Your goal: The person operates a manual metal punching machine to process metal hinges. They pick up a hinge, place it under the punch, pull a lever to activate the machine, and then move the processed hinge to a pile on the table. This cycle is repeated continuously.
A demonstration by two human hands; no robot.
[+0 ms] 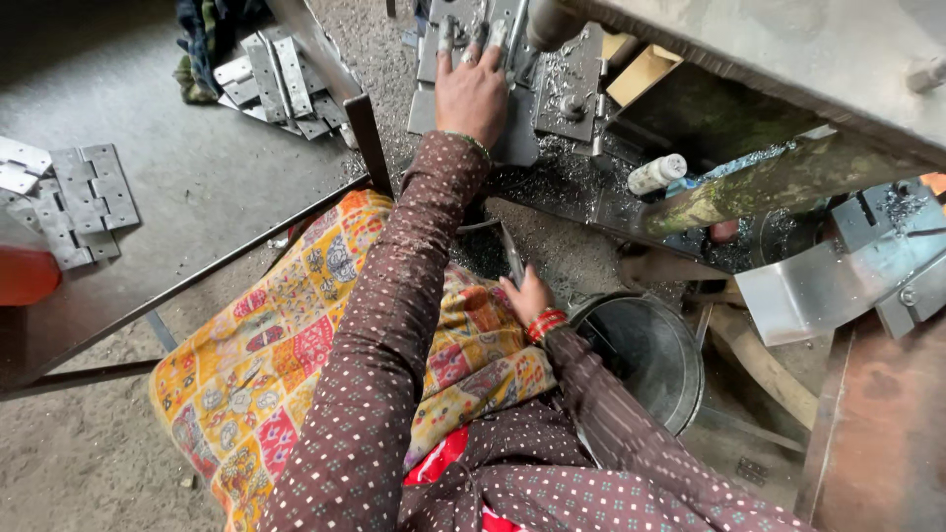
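Note:
My left hand (473, 91) reaches forward and lies flat, fingers apart, on a grey metal plate (520, 138) on the machine bed. It presses on the plate without gripping it. Metal shavings (562, 167) are scattered around the plate. My right hand (526, 296), with red bangles at the wrist, rests at the edge of the patterned yellow and red cloth (266, 355) on my lap. Its fingers point toward a thin metal strip (512, 254). They are partly hidden, so I cannot make out whether they hold anything.
Stacks of grey metal hinges lie on the floor at far left (84, 197) and at top (271, 79). A dark metal frame bar (197, 276) crosses on my left. A round metal bucket (641, 355) stands by my right wrist. A white bottle (657, 173) lies under the machine's overhang.

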